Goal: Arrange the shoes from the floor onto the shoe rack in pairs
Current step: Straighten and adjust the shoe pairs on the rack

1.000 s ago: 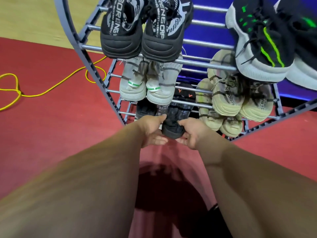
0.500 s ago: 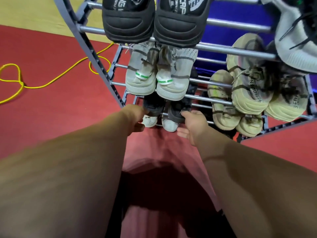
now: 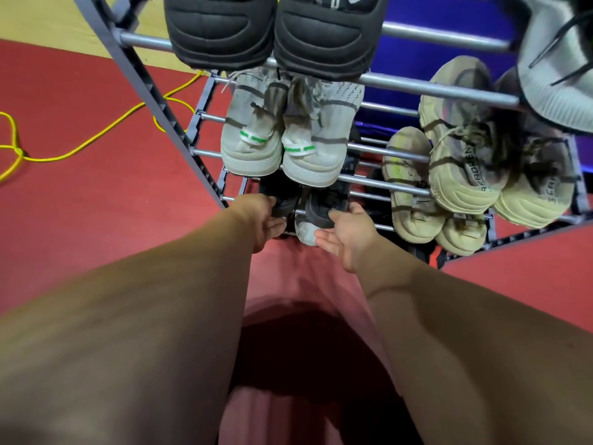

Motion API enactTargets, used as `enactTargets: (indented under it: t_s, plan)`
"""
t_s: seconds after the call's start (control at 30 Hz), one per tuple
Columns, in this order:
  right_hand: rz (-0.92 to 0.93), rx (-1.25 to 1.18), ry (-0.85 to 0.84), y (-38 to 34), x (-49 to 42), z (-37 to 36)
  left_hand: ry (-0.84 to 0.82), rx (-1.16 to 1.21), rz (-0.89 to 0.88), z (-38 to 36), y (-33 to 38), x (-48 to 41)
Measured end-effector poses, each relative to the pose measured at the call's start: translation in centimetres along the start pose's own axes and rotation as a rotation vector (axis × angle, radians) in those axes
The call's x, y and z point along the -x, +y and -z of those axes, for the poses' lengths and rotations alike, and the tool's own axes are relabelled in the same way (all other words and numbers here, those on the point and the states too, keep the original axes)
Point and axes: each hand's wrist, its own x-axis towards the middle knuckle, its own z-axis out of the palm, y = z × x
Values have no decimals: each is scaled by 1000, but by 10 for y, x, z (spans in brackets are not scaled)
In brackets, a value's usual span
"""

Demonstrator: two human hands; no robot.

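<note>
Several pairs fill the shoe rack [image 3: 394, 85], each set side by side with toes outward so mates stay matched. On the lowest tier, beneath the grey pair [image 3: 253, 139] with green bands, the dark pair [image 3: 324, 203] lies across the bars. The left hand [image 3: 261, 216] grips the left shoe [image 3: 282, 199] to steady it. The right hand [image 3: 348, 234], fingers loose and spread, touches the right shoe [image 3: 306, 229] at its pale toe, probably to level it with its mate.
</note>
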Motion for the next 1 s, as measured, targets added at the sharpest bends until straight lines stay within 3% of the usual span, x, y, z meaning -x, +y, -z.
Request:
enactTargets:
  t_s: [0.57,0.83,1.0]
  plan:
    - [8,-4,14,0,-9,-26,20,38,2,11,5,-5]
    - [-61,24,-23,-6,5,-27,70,-123,-55,25,12,9]
    - [-57,138,-20,-25,38,-19,147,1,-125,53,29,42]
